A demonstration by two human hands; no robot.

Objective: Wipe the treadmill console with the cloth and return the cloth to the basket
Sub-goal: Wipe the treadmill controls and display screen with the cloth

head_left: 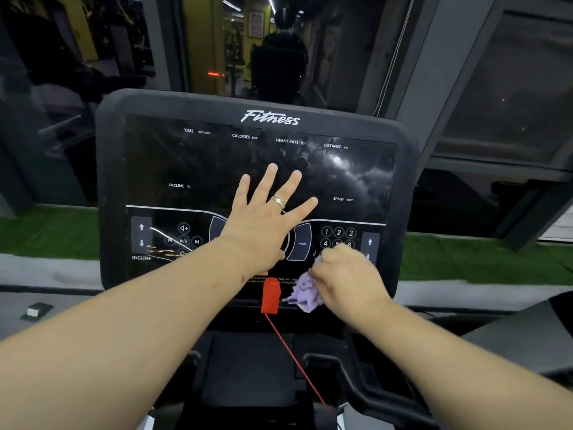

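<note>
At the far left of the treadmill console (pixel 248 169), the incline arrows (pixel 141 235) and the volume and track buttons (pixel 183 235) sit beneath streaks of glare, untouched by either hand; a wide wipe drifting that way could, in my judgement, press one of them by accident. Moving right, the left hand (pixel 263 218) lies flat on the middle of the dark panel, its fingers straight and spread apart, a ring (pixel 278 201) on one finger, the palm covering the round central control; leaning weight there might trigger that control, and the ring could scratch the glossy face if the hand slides. Just below and nearer, the red safety key (pixel 270 294) hangs at the lower edge of the console with its red cord (pixel 294 361) running down towards the near right; a sweep of the cloth along that edge could catch the key and tug it loose. Right of the key, the right hand (pixel 347 274) has its grip closed round the purple cloth (pixel 307 291), which is bunched against the lower right of the console, beside the key and below the number pad (pixel 338 237) and the speed arrows (pixel 370 246). The hand looks blurred, so it seems to be rubbing fast, and rubbing over those keys risks changing a setting if the machine is live. The bunched cloth shows only a small wad, so it may miss patches, and smears show on the upper right of the panel. No basket is in view, so where the cloth must go cannot be told from here
</note>
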